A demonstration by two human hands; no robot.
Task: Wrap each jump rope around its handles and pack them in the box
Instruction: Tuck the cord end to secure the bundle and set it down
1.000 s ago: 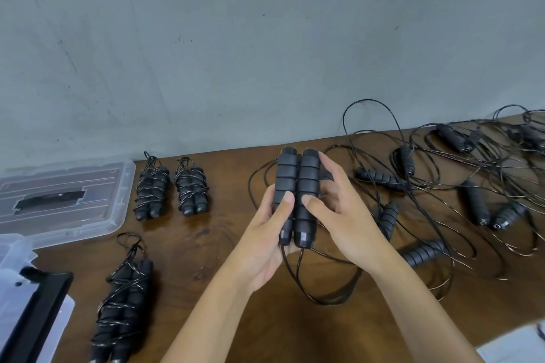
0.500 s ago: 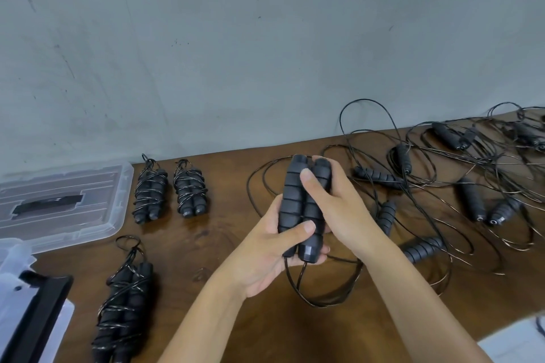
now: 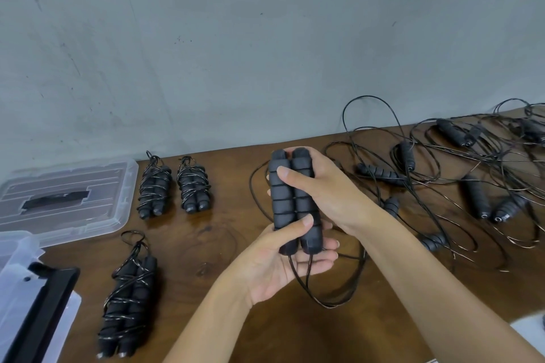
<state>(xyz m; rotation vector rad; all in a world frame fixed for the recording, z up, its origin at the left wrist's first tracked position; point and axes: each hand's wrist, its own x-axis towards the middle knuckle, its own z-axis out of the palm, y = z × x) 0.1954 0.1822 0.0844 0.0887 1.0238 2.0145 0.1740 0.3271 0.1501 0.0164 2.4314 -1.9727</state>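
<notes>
Pair of black foam handles held upright, side by side, above the wooden table; left hand cups the lower ends, thumb pressed across the front, while right hand curls round the upper half. Loose cord hangs from handle bottoms to the table. Three wrapped ropes lie left, near the clear box lid; unwrapped ropes tangled at right.

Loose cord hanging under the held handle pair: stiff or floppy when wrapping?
Probably springy rather than limp: the cord hangs in open loops below the handles, and cords in the unwrapped pile arch off the table. Likely to uncoil unless the left hand pins it.
</notes>
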